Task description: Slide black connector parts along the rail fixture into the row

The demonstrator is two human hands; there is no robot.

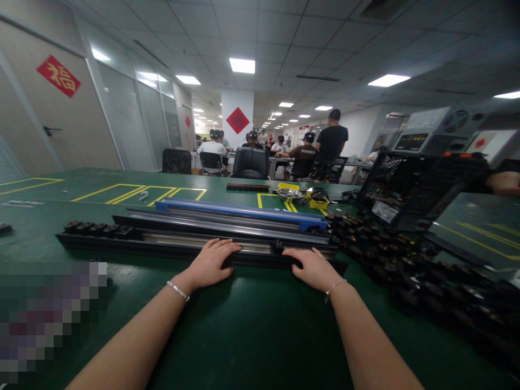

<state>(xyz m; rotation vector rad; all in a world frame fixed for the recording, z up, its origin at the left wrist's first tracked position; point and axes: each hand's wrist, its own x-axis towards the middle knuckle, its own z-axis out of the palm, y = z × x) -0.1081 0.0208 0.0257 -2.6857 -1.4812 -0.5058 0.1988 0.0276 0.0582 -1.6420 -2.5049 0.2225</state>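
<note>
A long black rail (170, 252) with a pale metal channel lies across the green table in front of me. Several small black blocks (101, 229) sit in a row at its left end. My left hand (213, 264) rests on the rail's near edge, fingers stretched over the channel and thumb apart. Farther right, one small black block (278, 246) stands in the channel. My right hand (314, 266) is beside that block, its fingertips at or very near it, thumb and fingers apart. Behind lie another dark rail (195, 221) and a blue rail (239, 211).
A heap of small black parts (430, 276) spreads along the right. Behind it stands an opened computer case (418, 189) with a power supply (442, 127) on top. A metal bowl (289, 193) lies at the back. Another person's arm (506, 181) shows at the right edge.
</note>
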